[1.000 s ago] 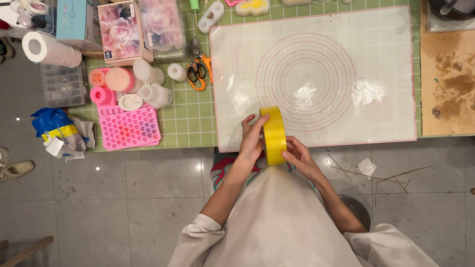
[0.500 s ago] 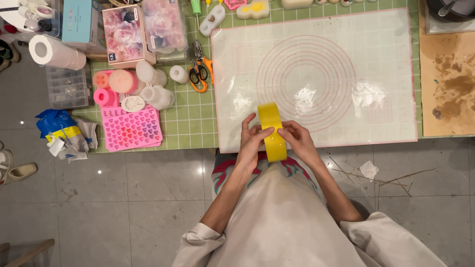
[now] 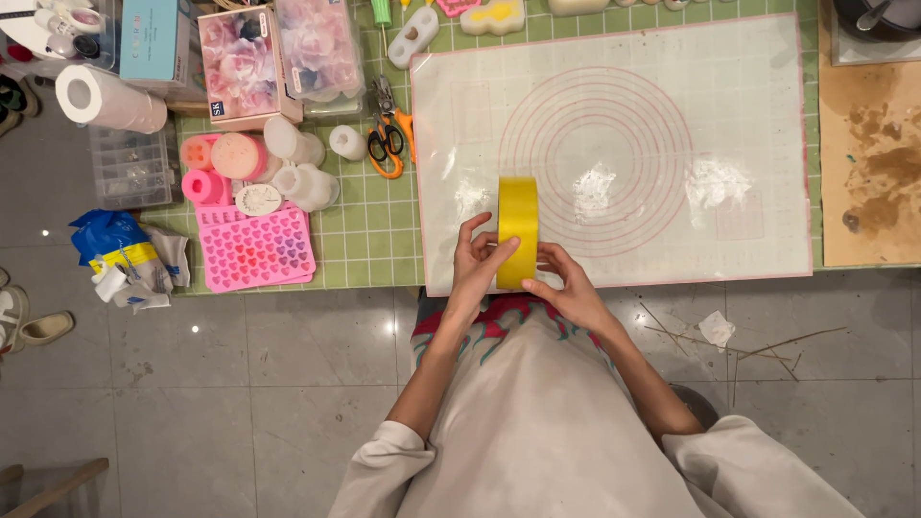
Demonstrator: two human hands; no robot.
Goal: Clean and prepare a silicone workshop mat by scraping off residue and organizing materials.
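Nearest the camera: a person in a pale top, forearms reaching forward over a grey tiled floor (image 3: 240, 384).

Left hand (image 3: 477, 257) — fingers curled round the left face of a yellow roll of tape (image 3: 518, 230), gripping it. Right hand (image 3: 568, 288) — fingers pinched against the near lower edge of the same roll, gripping it from the right. The roll stands on edge, held between both hands at the near edge of a translucent baking mat (image 3: 758, 125), partly over it.

Baking mat: pink-bordered, printed with concentric circles and bearing white smears; it lies on a green gridded cutting mat (image 3: 360, 225) that covers the tabletop.

Left of the hands, on the green mat: a pink heart-shaped mould tray (image 3: 255, 249); beyond it, a cluster of pink and white small cups (image 3: 278, 158); orange-handled scissors (image 3: 387, 144) just beside the baking mat's left edge.

On the floor: a blue and yellow bag (image 3: 110, 240) with crumpled white wrapping to the left, and a scrap of paper (image 3: 716, 328) with thin twigs to the right.

Far left: a paper towel roll (image 3: 106, 99), a clear plastic organiser box (image 3: 129, 168), a floral-printed box (image 3: 238, 62) and a clear bag of pink flowers (image 3: 318, 48).

Far right: a brown stained board (image 3: 868, 163); beyond it a dark pot (image 3: 878, 17), cut off by the frame.
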